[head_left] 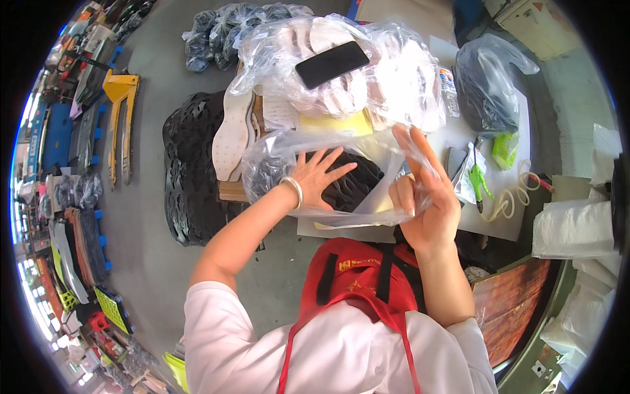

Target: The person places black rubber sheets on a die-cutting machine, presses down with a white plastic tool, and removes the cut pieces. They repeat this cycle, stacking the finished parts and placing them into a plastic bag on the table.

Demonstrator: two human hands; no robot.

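Note:
A clear plastic bag lies on its side on the worktable in front of me, holding a stack of thin black shaped pieces, perhaps shoe insoles. My left hand, with a pale bracelet at the wrist, rests spread-fingered over the bag and the black pieces. At the bag's mouth, on the right, my right hand has loose film around its fingers. Two of its fingers point up while the others curl against the film, gripping the bag's edge.
Behind lie bags of pale shaped pieces with a black phone on top. Black cut sheets are piled at left. Green-handled snips, a coiled hose, a bottle and a filled bag stand right.

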